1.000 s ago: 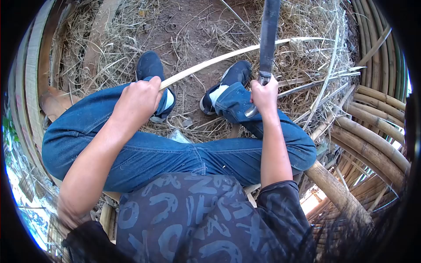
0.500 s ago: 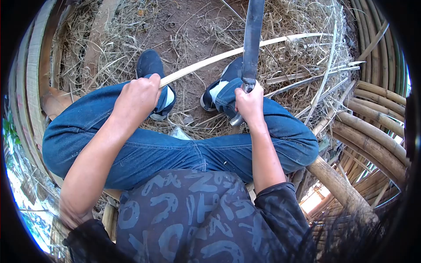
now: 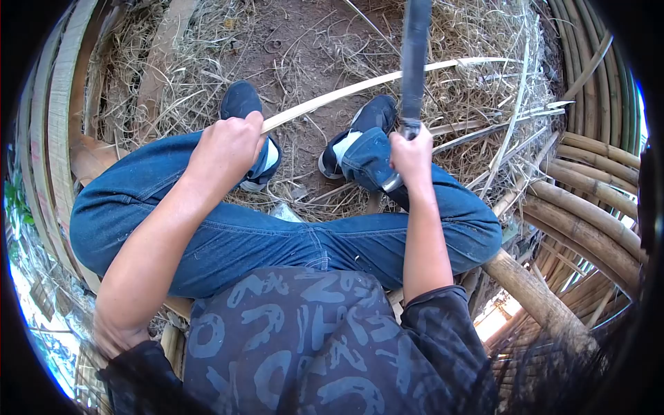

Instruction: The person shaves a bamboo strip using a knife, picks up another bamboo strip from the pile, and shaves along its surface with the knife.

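My left hand [image 3: 227, 151] is closed around the near end of a long pale bamboo strip [image 3: 325, 98], which arches away to the right over the ground. In my right hand [image 3: 413, 158] is the handle of a machete [image 3: 415, 69]; its dark blade points up and away from me, slightly blurred. The blade crosses over the strip beyond my right shoe, and I cannot tell whether they touch. The curved metal end of the handle shows below my fist. Both hands are above my knees.
Dry shavings [image 3: 477, 34] and loose split strips [image 3: 508, 131] litter the ground. Stacked bamboo poles [image 3: 588, 207] stand close on the right, with a thick pole [image 3: 539, 297] beside my knee. Planks [image 3: 52, 117] line the left. My shoes [image 3: 242, 100] are planted ahead.
My right hand and the machete have moved a little to the right. My left hand has shifted slightly right and up, still holding the strip.
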Motion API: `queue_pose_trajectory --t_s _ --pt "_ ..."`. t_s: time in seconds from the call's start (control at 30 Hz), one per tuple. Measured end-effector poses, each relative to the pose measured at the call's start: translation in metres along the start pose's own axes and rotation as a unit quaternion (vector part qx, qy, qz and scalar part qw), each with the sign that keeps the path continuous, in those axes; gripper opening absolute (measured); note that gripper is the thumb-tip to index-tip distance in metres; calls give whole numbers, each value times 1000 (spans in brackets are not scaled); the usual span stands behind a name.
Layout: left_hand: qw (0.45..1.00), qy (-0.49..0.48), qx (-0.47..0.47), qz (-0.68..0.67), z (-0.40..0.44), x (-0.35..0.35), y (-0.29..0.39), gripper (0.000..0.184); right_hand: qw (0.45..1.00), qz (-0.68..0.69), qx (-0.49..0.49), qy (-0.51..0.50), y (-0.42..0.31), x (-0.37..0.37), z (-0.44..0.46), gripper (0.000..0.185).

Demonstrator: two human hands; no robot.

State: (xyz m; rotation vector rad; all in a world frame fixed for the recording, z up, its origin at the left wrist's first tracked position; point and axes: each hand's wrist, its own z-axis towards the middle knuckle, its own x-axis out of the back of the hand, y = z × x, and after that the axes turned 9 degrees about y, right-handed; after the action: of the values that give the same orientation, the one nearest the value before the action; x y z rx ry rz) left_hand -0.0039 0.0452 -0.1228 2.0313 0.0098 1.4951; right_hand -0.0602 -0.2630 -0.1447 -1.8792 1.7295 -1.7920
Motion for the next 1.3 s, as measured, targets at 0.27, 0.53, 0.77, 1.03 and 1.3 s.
queue_pose_trajectory --t_s 0.27,0.53,0.77,1.03,1.3 --pt "1000 -1 10 1 0 2 -2 17 989 -40 131 -57 -24 -21 -49 18" --pt "1000 11 9 -10 1 4 4 17 998 37 -42 -14 -23 -6 -19 9" --pt "1000 11 3 -13 -4 -1 -6 18 997 8 72 -15 7 -11 -12 15" --pt "1000 4 10 -13 2 3 0 20 997 -7 70 -39 -3 -2 -14 13" --pt "1000 3 18 -12 3 7 5 19 996 9 -44 -74 -12 4 -16 15"
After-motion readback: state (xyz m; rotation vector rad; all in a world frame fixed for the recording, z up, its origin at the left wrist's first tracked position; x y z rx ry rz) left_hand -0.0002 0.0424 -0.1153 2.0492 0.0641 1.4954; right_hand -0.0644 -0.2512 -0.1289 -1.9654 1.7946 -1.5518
